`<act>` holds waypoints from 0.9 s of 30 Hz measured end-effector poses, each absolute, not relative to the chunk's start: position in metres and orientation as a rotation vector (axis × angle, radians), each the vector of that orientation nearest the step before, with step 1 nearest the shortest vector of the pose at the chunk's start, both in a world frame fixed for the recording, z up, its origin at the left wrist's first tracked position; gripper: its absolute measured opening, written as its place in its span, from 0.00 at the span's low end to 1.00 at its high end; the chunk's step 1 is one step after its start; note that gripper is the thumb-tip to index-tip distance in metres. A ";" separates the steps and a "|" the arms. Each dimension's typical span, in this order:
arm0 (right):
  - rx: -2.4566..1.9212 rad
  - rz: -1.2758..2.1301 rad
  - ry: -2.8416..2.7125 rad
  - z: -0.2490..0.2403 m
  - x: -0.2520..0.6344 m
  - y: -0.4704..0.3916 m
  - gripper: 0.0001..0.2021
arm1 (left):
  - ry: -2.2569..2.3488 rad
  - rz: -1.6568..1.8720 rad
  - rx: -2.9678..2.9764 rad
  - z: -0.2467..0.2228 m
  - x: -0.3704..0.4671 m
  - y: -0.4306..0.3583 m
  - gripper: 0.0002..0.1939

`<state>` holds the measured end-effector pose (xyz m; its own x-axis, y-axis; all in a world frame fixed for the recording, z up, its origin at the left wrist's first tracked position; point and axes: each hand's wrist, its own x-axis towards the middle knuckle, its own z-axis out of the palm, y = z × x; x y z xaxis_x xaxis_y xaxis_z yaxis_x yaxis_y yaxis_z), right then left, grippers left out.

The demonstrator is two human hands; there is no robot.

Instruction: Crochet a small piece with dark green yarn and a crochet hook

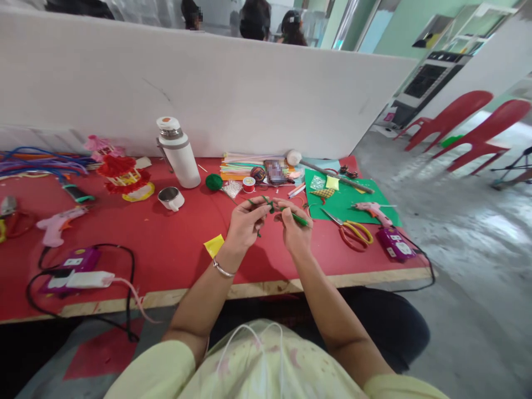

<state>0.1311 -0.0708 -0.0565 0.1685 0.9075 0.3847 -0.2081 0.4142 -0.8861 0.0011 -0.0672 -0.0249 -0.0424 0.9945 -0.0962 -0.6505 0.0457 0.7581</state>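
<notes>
My left hand is closed on green yarn, with a strand looped over its fingers and a small worked piece at the fingertips. In my right hand is a crochet hook with a green handle, gripped like a pen, its tip meeting the yarn between the two hands. Fingers hide part of the stitches. Beyond my left hand lies a green yarn ball, beside a bag of clear beads and a red thread spool. A yellow paper square rests near my left wrist.
Scissors, a pink glue gun and a purple power strip lie right. A white flask and metal cup stand back left. Another glue gun and cables lie far left. A white partition borders the red table.
</notes>
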 end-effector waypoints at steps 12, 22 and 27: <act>-0.754 0.988 -1.131 -0.062 0.142 -0.062 0.11 | 0.981 1.578 0.824 -0.038 0.008 -0.064 0.20; -0.859 0.606 -1.012 -0.062 0.103 -0.078 0.12 | 1.053 1.773 0.770 -0.038 0.033 -0.067 0.15; -0.727 0.725 -1.027 -0.072 0.109 -0.068 0.10 | 0.796 1.549 0.507 -0.018 0.023 -0.067 0.15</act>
